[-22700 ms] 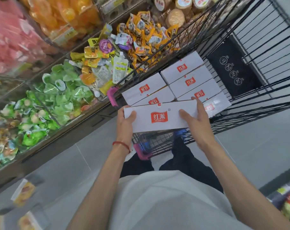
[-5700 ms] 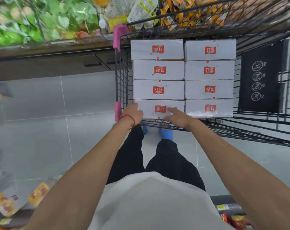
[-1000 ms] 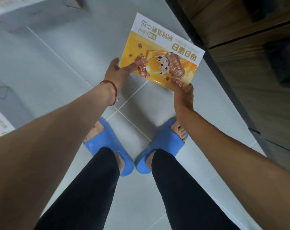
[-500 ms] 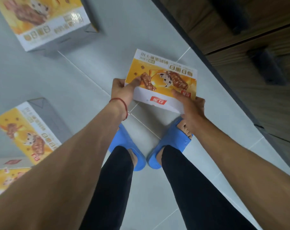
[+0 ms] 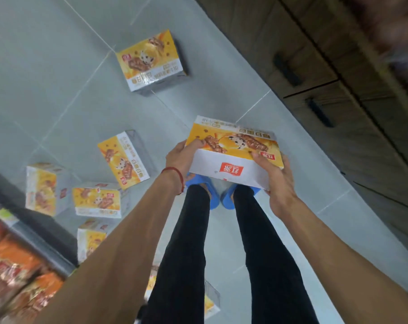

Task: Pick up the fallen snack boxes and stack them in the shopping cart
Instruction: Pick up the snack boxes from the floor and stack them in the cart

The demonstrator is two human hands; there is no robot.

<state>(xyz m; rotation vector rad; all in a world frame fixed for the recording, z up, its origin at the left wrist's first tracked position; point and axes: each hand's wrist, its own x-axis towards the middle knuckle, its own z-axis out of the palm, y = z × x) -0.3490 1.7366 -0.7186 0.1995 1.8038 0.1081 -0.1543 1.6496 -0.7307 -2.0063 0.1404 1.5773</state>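
A yellow and white snack box (image 5: 233, 152) is held off the floor above my feet. My left hand (image 5: 180, 157) grips its left end and my right hand (image 5: 276, 181) grips its right end. Its white side with a red logo faces me. Several more snack boxes lie on the grey tile floor: one far ahead (image 5: 151, 59), one to the left of my hands (image 5: 123, 160), two further left (image 5: 96, 199) (image 5: 43, 188), one by my left arm (image 5: 90, 239) and one behind my legs (image 5: 210, 305). The shopping cart is out of view.
A dark wooden cabinet base with black handles (image 5: 326, 78) runs along the right. A shelf of orange snack packs (image 5: 13, 270) stands at the lower left. My blue slippers (image 5: 212, 199) stand on the tiles between them.
The box has risen from the floor in both hands and tilted its white side toward me. The view has swung up, which brings more fallen boxes into sight on the left.
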